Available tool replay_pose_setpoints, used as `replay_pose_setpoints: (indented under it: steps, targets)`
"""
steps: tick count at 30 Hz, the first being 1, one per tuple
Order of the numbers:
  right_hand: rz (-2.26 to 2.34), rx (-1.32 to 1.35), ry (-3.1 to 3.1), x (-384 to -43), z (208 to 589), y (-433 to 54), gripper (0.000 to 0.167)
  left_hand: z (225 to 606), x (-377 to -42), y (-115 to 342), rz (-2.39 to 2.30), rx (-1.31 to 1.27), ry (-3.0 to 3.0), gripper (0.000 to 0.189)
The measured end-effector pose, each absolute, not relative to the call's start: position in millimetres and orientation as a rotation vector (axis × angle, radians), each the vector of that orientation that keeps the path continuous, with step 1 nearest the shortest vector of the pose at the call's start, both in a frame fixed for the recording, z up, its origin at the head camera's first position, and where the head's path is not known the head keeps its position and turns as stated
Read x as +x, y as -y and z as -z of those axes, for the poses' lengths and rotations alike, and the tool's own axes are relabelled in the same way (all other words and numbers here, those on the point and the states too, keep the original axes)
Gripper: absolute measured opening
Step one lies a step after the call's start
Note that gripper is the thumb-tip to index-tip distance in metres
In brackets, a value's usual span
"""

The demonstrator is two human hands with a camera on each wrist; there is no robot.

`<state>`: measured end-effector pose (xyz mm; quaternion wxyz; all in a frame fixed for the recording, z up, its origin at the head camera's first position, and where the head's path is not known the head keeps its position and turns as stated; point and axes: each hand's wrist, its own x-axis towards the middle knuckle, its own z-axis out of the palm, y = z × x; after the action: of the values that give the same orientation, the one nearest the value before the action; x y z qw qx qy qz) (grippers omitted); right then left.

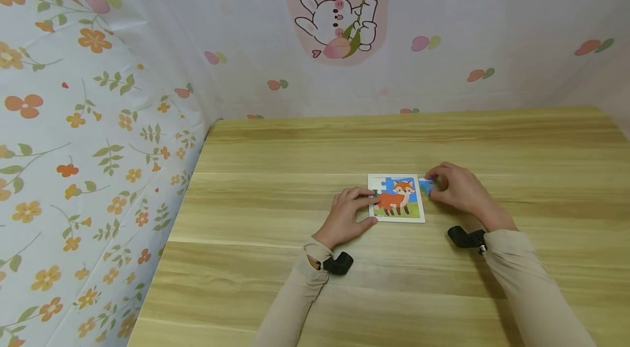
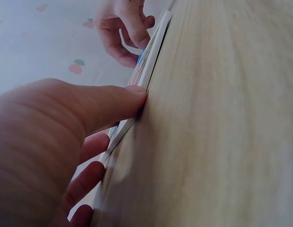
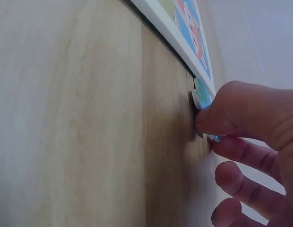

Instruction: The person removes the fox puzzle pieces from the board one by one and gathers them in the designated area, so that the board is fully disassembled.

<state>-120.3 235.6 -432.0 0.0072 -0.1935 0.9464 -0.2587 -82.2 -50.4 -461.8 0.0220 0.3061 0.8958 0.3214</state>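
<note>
A small square jigsaw puzzle (image 1: 396, 214) with a white border and a fox picture lies flat on the table. Its upper left corner shows bare white backing. My left hand (image 1: 348, 215) holds the puzzle at its left side, thumb against the near edge and fingertips over the left border. In the left wrist view, the thumb (image 2: 108, 103) presses on that edge. Just right of the border, my right hand (image 1: 461, 189) pinches a blue and green puzzle piece (image 1: 424, 187) between thumb and forefinger. The right wrist view shows this piece (image 3: 202, 97) close over the tabletop, beside the border.
The wood-grain table (image 1: 256, 172) reaches back to a white printed cloth (image 1: 236, 19) with a rabbit picture. A flowered cloth (image 1: 98, 145) hangs along the left side. Each wrist wears a black camera mount (image 1: 338, 264).
</note>
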Motion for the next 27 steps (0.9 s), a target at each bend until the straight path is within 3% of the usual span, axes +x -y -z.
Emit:
replay_pose_setpoints:
  steps: [27]
  targets:
    - [0.927, -0.494, -2.914, -118.9, 441.3, -235.0, 0.031, 462.6, -81.7, 52.8, -1.017, 0.981, -2.778, 0.044]
